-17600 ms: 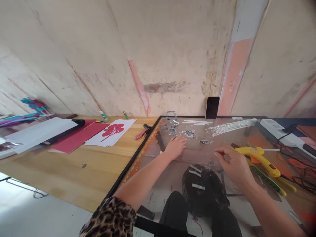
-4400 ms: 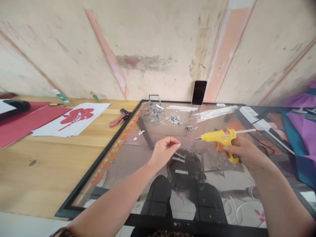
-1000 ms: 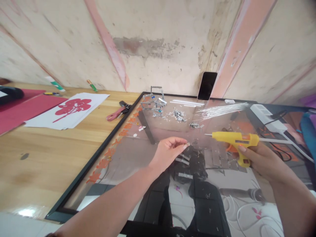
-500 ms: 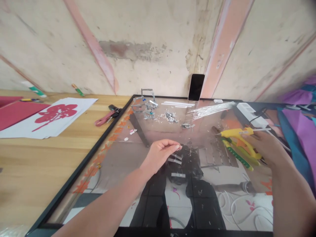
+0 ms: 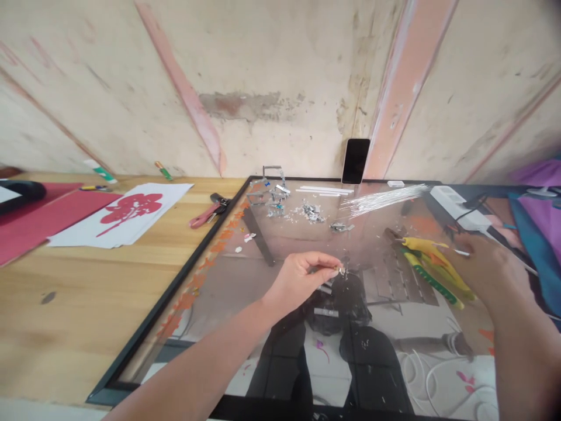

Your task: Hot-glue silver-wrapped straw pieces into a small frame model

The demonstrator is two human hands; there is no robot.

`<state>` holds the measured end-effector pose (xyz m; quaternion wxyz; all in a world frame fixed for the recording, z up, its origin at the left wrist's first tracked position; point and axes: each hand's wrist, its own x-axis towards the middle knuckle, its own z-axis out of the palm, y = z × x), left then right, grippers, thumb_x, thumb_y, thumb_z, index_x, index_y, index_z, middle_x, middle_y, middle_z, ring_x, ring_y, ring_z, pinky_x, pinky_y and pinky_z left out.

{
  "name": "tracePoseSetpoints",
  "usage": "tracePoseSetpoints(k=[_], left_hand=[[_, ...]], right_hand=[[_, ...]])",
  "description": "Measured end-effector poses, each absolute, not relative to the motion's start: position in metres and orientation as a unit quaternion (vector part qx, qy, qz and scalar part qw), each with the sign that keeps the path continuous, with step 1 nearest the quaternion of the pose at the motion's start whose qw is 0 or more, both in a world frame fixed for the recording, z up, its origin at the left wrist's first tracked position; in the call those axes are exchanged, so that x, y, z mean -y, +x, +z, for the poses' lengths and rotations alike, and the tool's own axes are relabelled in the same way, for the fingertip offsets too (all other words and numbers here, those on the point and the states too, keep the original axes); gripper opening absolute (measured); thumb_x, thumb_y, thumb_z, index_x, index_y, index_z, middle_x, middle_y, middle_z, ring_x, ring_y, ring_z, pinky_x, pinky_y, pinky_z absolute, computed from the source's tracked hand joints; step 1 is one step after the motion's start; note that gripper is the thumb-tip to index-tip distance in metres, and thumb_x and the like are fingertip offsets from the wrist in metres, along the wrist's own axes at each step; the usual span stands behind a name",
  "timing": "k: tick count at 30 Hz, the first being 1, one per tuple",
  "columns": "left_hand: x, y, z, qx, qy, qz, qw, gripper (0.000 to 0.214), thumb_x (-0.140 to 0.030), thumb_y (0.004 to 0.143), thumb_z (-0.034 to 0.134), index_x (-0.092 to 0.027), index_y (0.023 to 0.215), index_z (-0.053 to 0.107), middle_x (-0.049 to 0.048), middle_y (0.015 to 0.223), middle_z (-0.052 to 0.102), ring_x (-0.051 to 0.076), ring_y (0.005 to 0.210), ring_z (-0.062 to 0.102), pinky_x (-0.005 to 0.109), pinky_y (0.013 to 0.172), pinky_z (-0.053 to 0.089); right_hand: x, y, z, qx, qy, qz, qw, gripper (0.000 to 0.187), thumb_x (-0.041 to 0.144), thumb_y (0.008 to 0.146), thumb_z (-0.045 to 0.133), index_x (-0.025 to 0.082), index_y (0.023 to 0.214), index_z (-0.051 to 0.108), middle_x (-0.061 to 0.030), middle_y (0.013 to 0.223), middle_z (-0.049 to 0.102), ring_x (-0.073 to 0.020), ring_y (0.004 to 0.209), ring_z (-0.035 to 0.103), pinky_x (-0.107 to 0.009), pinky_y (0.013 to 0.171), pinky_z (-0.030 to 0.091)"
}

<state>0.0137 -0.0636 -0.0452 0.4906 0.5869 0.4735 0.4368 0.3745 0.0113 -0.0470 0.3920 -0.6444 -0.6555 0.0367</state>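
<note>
My left hand (image 5: 302,283) is over the middle of the glass tabletop (image 5: 228,310), thumb and forefinger pinched on a tiny pale piece (image 5: 339,270), too small to name. On the right lies a yellow glue gun (image 5: 423,244), a white glue stick (image 5: 461,252) showing at its back end. My right hand (image 5: 486,266) is right at the rear of the gun; its fingers are blurred, so whether they still grip it is unclear. Beside and partly under the gun are green-and-yellow pliers (image 5: 432,285).
Farther back are a small wire frame (image 5: 274,190), silvery scraps (image 5: 312,212), white glue sticks (image 5: 326,190) and a bundle of thin wires (image 5: 385,199). A phone (image 5: 356,161) leans on the wall. A power strip (image 5: 458,207) sits right; scissors (image 5: 210,210) and printed paper (image 5: 127,216) lie left.
The glue gun has shifted back to the right and lower, down by the pliers, and my right hand has moved with it. My left hand keeps its pinch. The view has turned slightly left.
</note>
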Motion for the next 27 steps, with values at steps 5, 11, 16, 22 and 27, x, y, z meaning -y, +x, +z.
tracePoseSetpoints(k=[5,11,16,22,27], left_hand=[[0.061,0.019,-0.033,-0.472,0.651,0.407,0.434,0.016,-0.025,0.077,0.064,-0.020,0.089,0.073,0.0026,0.091,0.073,0.017,0.086,0.066,0.027,0.081,0.052],[0.041,0.024,-0.038,-0.454,0.684,0.378,0.429,0.016,-0.022,0.077,0.062,-0.018,0.088,0.073,0.0023,0.087,0.072,0.017,0.083,0.066,0.026,0.079,0.050],[0.029,0.029,-0.051,-0.447,0.684,0.373,0.441,0.017,-0.026,0.077,0.062,-0.016,0.085,0.073,0.0033,0.082,0.072,0.017,0.078,0.065,0.025,0.072,0.050],[0.021,0.020,-0.061,-0.419,0.687,0.383,0.454,0.016,-0.023,0.076,0.063,-0.019,0.089,0.073,0.0035,0.093,0.072,0.018,0.087,0.066,0.027,0.084,0.049],[0.010,0.005,-0.066,-0.441,0.696,0.414,0.387,0.020,-0.019,0.074,0.064,-0.021,0.092,0.072,0.0047,0.104,0.069,0.019,0.100,0.062,0.032,0.096,0.044]], right_hand=[[0.026,0.275,-0.035,0.779,-0.490,0.094,0.379,0.012,0.032,0.080,0.063,0.026,0.089,0.068,-0.0027,0.094,0.068,-0.0202,0.089,0.061,-0.035,0.083,0.044],[0.037,0.225,-0.051,0.849,-0.401,0.113,0.324,0.011,0.024,0.082,0.061,0.028,0.089,0.067,0.0004,0.091,0.070,-0.0180,0.088,0.062,-0.038,0.087,0.040],[0.029,0.226,-0.061,0.829,-0.426,0.131,0.338,0.007,0.024,0.082,0.062,0.025,0.086,0.067,-0.0003,0.083,0.070,-0.0177,0.080,0.062,-0.037,0.083,0.042],[0.025,0.223,-0.068,0.813,-0.447,0.172,0.330,0.008,0.024,0.082,0.060,0.025,0.086,0.068,-0.0007,0.084,0.070,-0.0176,0.083,0.062,-0.034,0.080,0.046],[0.022,0.224,-0.073,0.839,-0.443,0.117,0.292,0.010,0.026,0.084,0.059,0.026,0.086,0.069,-0.0003,0.083,0.071,-0.0177,0.081,0.062,-0.037,0.083,0.042]])
